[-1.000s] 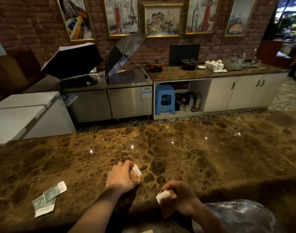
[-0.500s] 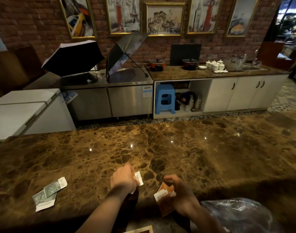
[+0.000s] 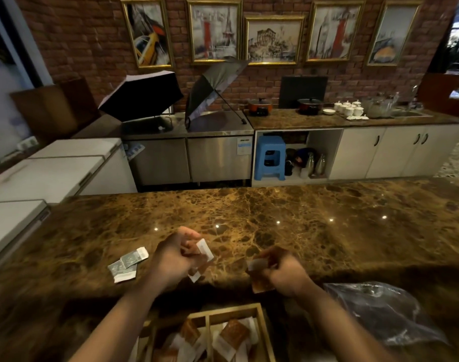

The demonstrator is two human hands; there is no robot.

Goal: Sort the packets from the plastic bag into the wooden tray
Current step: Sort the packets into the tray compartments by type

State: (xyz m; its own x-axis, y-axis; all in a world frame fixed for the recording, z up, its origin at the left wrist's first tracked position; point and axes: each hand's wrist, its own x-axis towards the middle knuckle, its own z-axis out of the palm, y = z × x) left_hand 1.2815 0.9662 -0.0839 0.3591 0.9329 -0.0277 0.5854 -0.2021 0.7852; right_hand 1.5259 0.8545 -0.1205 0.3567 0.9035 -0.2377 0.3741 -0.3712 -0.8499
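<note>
Far to my left on the brown marble counter [image 3: 301, 218] lie two green-and-white paper packets [image 3: 127, 263], overlapping, flat on the stone and well apart from everything else I am working with.

Next comes my left hand [image 3: 171, 259], raised over the counter with the fingers curled in and pinched on a brown sachet with white ends [image 3: 202, 258] — it hangs tilted from my fingertips, one white end up, the other down.

Below and between my forearms sits the wooden tray with gold-coloured dividers [image 3: 265, 333], at the near edge of the counter. Its compartments already hold several brown-and-white packets [image 3: 232, 335]; how many I cannot tell, since they overlap and the bottom edge of the view cuts them off.

My right hand [image 3: 283, 273] is at about the same height as the left, the fingers closed around a second brown sachet with a white end [image 3: 258, 275], its white end pointing left toward the other hand. The two sachets are near each other but apart.

Furthest right, just beside my right forearm, the crumpled clear plastic bag [image 3: 379, 312] lies slumped on the counter — what it holds is too blurred to make out.
</note>
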